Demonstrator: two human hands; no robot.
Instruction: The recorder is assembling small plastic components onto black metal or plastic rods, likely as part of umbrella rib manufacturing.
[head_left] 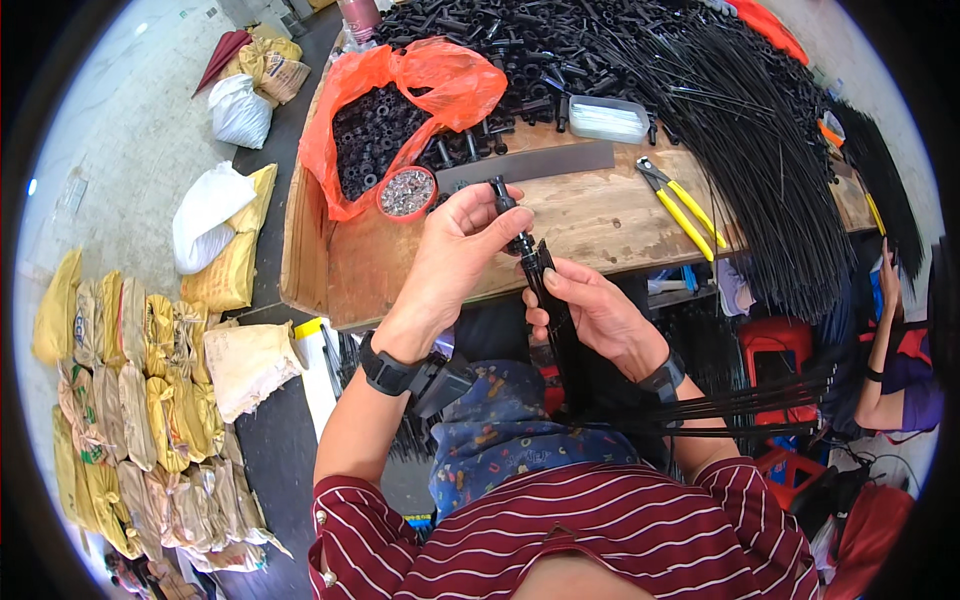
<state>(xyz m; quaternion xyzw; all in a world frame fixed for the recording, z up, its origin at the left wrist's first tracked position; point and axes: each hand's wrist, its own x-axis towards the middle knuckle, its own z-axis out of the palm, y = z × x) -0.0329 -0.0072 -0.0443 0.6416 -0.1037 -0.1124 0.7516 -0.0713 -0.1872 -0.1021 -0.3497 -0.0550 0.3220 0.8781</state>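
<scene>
My left hand (448, 252) pinches a black plastic fitting (508, 214) with a ribbed, stepped body, held upright between thumb and fingers above the table's near edge. Just below it, my right hand (608, 318) is closed around a bundle of thin black strips or tubes (562, 345). The top of the bundle meets the lower end of the fitting; whether any strip is inside it I cannot tell. More long black rods (740, 410) lie across my right forearm and lap. A round red dish (407, 192) of small shiny metal pieces sits beyond my left hand.
A red plastic bag (440, 85) with black rings stands on the wooden table (360, 270). Behind are a grey metal strip (560, 160), a clear box (608, 120), yellow-handled cutters (690, 222), heaped black fittings (520, 40) and long rods (770, 170). A co-worker's arm (882, 350) is at right.
</scene>
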